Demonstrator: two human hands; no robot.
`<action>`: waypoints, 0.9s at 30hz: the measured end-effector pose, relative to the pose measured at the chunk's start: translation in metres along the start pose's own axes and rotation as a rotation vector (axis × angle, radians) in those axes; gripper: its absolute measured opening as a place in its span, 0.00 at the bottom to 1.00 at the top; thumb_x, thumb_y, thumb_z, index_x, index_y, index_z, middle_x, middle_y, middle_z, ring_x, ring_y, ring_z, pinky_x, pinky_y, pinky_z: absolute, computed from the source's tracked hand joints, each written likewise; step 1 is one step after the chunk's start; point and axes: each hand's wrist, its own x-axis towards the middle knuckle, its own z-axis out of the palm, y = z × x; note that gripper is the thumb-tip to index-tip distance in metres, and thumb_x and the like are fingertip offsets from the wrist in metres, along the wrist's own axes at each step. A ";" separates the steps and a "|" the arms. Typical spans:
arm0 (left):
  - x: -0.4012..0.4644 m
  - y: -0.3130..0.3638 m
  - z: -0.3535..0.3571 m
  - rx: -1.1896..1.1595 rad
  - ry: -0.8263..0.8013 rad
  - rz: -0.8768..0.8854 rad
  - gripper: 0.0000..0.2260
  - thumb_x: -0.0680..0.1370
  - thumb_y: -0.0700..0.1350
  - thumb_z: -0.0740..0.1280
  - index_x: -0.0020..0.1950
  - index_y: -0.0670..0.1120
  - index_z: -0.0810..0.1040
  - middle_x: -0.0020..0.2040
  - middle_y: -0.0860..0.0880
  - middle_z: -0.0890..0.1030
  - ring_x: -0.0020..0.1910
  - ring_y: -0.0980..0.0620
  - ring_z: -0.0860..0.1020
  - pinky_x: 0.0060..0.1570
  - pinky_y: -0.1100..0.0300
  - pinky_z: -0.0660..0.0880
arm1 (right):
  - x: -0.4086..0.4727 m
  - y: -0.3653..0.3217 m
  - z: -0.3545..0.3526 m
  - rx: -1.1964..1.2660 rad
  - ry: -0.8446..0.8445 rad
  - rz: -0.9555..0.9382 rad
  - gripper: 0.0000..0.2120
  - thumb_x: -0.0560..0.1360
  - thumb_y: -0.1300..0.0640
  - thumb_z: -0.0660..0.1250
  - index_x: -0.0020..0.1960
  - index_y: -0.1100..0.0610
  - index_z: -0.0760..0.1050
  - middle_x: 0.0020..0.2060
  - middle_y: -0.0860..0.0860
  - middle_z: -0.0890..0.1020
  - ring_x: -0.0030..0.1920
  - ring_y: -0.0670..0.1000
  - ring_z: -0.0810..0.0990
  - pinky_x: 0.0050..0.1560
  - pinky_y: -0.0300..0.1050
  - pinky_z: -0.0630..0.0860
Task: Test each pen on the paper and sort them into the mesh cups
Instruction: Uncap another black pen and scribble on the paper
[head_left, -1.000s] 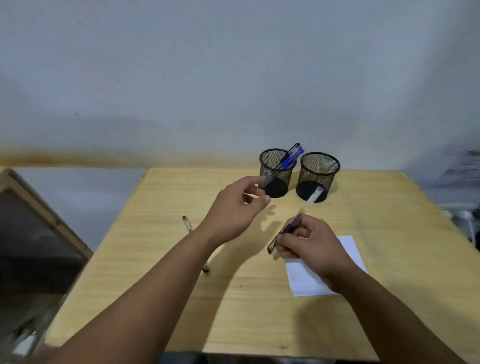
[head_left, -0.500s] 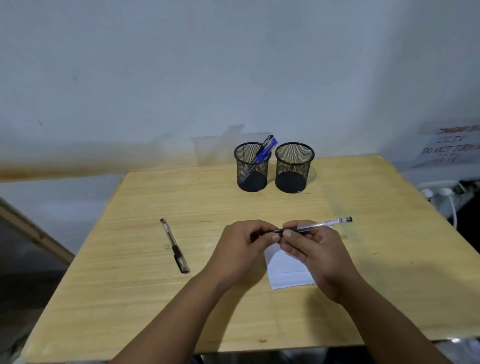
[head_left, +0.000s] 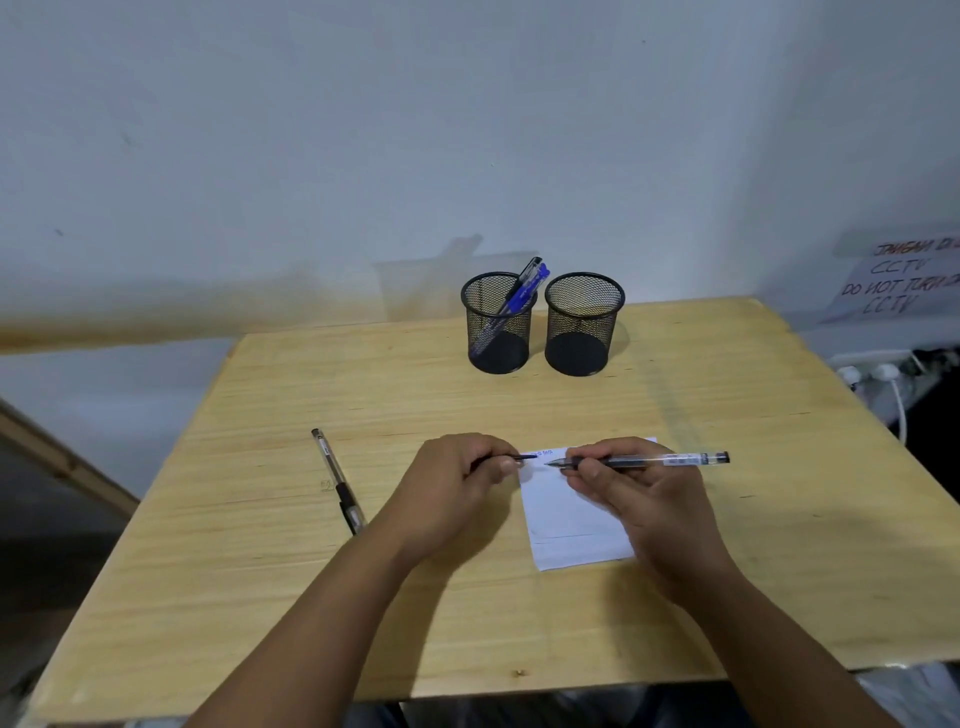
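A capped pen (head_left: 336, 480) lies loose on the wooden table (head_left: 260, 571), well left of both hands. Next, the left hand (head_left: 447, 496) curls its fingers around a thin black cap (head_left: 511, 458), which pokes out rightward past the fingertips toward the other hand. The paper (head_left: 569, 525) lies flat between and under the hands, a bit of blue scribble at its top edge. The right hand (head_left: 631, 486) pinches a clear pen (head_left: 644, 460) close to its bare tip; the tip points left just over the paper's top, and the barrel sticks out right beyond the knuckles. At the back, the left cup (head_left: 497, 325) holds blue pens (head_left: 519, 296), and the right cup (head_left: 583, 325) stands just beside it.
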 end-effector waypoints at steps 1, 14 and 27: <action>0.000 -0.005 -0.006 -0.035 0.018 -0.034 0.08 0.80 0.44 0.67 0.48 0.54 0.84 0.43 0.57 0.84 0.43 0.58 0.80 0.44 0.59 0.74 | 0.002 -0.001 -0.004 0.015 0.020 0.008 0.06 0.73 0.69 0.71 0.43 0.60 0.84 0.42 0.58 0.87 0.47 0.58 0.87 0.52 0.49 0.83; 0.014 -0.035 -0.006 0.341 0.331 -0.105 0.10 0.80 0.48 0.64 0.57 0.55 0.83 0.47 0.53 0.78 0.47 0.53 0.76 0.45 0.59 0.73 | 0.014 0.002 -0.018 -0.250 0.197 0.040 0.06 0.69 0.60 0.77 0.44 0.52 0.84 0.40 0.45 0.87 0.45 0.47 0.85 0.49 0.45 0.79; 0.003 -0.044 0.016 0.484 0.451 -0.056 0.19 0.75 0.50 0.64 0.66 0.52 0.77 0.59 0.54 0.78 0.55 0.48 0.74 0.54 0.52 0.74 | 0.006 0.004 -0.017 -0.335 0.191 0.039 0.06 0.69 0.59 0.77 0.44 0.50 0.83 0.41 0.42 0.87 0.43 0.40 0.85 0.43 0.40 0.76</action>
